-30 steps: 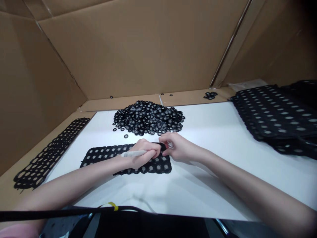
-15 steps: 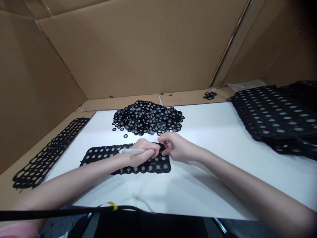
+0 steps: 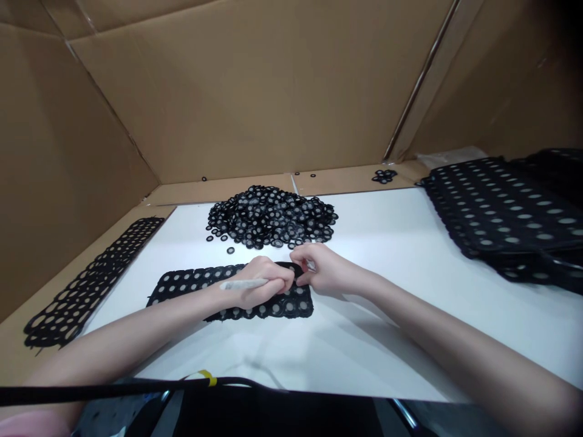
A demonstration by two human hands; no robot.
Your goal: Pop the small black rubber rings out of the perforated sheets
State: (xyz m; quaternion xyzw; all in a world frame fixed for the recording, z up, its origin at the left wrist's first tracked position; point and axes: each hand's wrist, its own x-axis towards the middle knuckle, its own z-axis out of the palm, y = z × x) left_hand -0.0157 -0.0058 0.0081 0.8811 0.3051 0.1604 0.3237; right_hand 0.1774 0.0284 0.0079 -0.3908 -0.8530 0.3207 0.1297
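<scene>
My left hand (image 3: 266,282) is closed round a slim tool with a whitish, wrapped-looking handle (image 3: 243,284). Its tip is hidden by my fingers over the right part of a black rubber sheet (image 3: 182,282), which has rows of pale round spots. At that sheet's upper right corner, my right hand (image 3: 319,267) has its fingers curled, with thumb and forefinger by the edge. Something small and pale shows inside the curled fingers, too little of it to name. Behind both hands rises a heap of small black rings (image 3: 273,215).
Left lies a black strip full of holes (image 3: 95,273). Spotted black sheets (image 3: 501,206) are stacked at right. A few loose rings (image 3: 385,176) lie at the back, before cardboard walls (image 3: 273,91). A black cable (image 3: 113,391) crosses the front of the white tabletop (image 3: 387,340).
My left hand and the pale tool handle have shifted very slightly. My right hand stays at the sheet's corner, and the rest looks the same.
</scene>
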